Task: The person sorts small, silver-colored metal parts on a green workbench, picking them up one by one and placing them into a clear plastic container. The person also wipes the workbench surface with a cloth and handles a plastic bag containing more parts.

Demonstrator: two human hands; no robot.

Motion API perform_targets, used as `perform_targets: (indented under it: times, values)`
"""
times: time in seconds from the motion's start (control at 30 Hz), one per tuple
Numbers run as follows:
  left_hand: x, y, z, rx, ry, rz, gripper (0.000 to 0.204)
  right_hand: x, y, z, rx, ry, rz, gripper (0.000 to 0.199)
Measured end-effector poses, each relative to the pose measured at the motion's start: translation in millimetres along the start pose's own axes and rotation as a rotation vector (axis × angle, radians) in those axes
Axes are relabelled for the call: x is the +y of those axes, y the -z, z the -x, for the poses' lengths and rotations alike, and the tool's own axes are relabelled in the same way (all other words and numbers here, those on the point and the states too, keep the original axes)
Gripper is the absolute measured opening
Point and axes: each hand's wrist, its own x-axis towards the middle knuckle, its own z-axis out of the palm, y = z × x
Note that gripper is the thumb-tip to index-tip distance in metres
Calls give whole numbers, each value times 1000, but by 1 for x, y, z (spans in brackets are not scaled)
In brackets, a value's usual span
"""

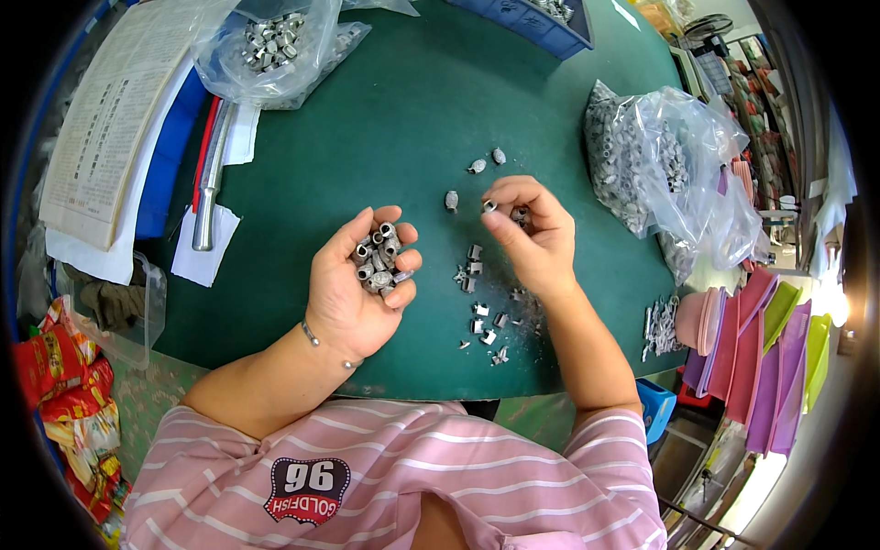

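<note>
My left hand point(350, 291) is turned palm up, its fingers curled round a handful of small grey metal beads point(379, 266) with holes through them. My right hand point(536, 229) pinches one such metal bead point(489, 206) between thumb and finger, and more grey pieces show inside its curled fingers. On the green table point(385, 119), three loose beads, including a patterned oval bead point(451, 200), lie just beyond and left of my right hand. Between my forearms are several small square metal pieces point(474, 268) and grey crumbs.
Clear bags of metal parts point(275, 44) point(632, 151) lie at the far left and the right. A blue bin point(532, 26) stands at the far edge. Newspaper point(128, 119) and a metal rod point(209, 183) lie at left. Colourful plastic trays point(765, 353) stand at right.
</note>
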Motion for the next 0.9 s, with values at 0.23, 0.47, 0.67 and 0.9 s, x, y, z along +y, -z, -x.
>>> perform_targets:
  times: [0.23, 0.47, 0.67, 0.9]
  values:
    - [0, -1, -1, 25, -3, -12, 21, -3, 5, 3, 64, -562, -1136, 11]
    - [0, -1, -1, 14, -6, -8, 21, -4, 5, 4, 41, -536, -1056, 11]
    - [0, 0, -1, 13, -4, 1, 22, -6, -6, 11, 87, -298, -201, 17]
    - [1, 1, -1, 7, -8, 1, 22, 1, -10, 7, 50, 219, 775, 24]
